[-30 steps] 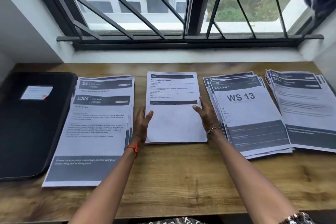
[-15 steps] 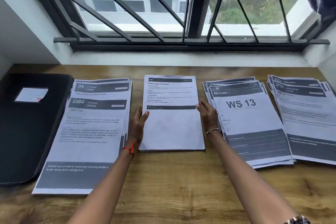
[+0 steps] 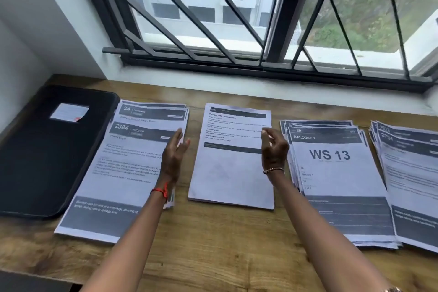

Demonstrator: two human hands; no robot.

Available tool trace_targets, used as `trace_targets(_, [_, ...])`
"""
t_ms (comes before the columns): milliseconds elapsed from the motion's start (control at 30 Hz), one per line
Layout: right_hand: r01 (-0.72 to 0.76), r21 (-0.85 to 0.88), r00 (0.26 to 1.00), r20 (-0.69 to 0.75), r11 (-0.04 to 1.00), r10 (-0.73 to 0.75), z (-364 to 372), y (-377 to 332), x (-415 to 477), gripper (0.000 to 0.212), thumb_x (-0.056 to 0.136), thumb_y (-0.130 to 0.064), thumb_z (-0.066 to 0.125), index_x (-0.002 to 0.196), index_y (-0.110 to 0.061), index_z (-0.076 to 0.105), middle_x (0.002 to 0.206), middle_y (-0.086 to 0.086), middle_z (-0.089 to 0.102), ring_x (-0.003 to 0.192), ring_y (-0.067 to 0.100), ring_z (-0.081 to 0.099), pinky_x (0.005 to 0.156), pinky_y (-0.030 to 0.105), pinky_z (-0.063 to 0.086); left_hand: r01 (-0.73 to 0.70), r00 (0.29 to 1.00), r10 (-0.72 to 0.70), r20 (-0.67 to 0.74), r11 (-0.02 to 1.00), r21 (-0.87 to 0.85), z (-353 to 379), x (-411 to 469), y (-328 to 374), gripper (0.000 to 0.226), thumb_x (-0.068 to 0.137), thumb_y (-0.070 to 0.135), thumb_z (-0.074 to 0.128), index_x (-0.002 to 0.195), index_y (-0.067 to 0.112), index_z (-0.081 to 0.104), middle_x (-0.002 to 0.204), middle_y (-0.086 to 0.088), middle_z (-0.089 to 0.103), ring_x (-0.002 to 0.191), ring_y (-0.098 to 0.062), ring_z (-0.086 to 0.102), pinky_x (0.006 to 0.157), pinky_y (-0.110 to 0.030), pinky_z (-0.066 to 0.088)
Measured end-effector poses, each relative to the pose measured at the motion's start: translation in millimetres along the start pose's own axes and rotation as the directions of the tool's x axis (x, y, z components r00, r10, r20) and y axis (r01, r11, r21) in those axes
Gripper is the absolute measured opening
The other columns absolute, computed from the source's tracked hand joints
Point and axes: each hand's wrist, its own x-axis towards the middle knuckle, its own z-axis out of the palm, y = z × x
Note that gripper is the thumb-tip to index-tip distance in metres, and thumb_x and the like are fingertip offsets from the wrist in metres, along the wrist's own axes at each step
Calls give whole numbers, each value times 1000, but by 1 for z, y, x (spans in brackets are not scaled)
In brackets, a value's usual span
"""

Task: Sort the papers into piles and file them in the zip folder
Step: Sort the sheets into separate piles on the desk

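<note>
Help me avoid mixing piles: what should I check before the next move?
1. Free hands: ok, the left hand and right hand hold nothing.
2. Square middle pile: ok, its edges line up.
3. Square kitchen pile: not ok, its sheets are fanned.
4. Gap between WS 13 pile and right pile: not ok, they touch or overlap.
5. Unzipped folder: cannot tell; it lies flat with its cover down.
</note>
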Motion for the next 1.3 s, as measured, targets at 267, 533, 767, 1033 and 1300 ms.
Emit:
trace_targets(267, [66,-97,927,374,993,-25,88,-50,-40,17,83,-10,60,75,3,69,73,18,68,66,26,60,65,32,47,-11,987,46,-155,974,224,-88,10,1,55,92,27,56,141,11,37,149,-9,32,136,-24,31,107,-35,29])
trace_targets(533, [249,-567,768,610,785,196,167,-71,-106,80,68,-28,80,133,-8,38,134,17,34,125,32,35,102,34,34,-16,943,-259,210,595,804,-164,14,-38,98,81,42,68,150,17,3,157,-3,-16,143,-24,-19,114,-44,-4])
trace_targets(767, [77,-674,899,366,735,241,180,-75,-122,59,85,-26,63,128,4,35,133,23,37,125,35,37,103,36,31,-111,926,-225,303,604,789,-194,18,-50,98,82,40,67,150,17,-1,155,-6,-22,142,-25,-23,116,-40,-5])
trace_targets(1033, [-59,-717,893,273,695,358,194,-83,-132,78,73,-38,76,128,3,38,132,20,43,122,32,43,97,32,37,-31,960,-195,200,637,770,-194,12,-60,106,83,44,64,147,4,-10,151,-22,-24,142,-32,-20,115,-38,-3])
trace_targets(1300, [-260,-637,878,156,725,452,203,-79,-128,66,77,-37,72,121,5,46,123,21,54,112,36,54,87,36,44,125,992,-120,-41,872,474,-191,29,-54,100,75,25,77,145,-4,12,150,-21,22,138,-35,20,114,-39,17])
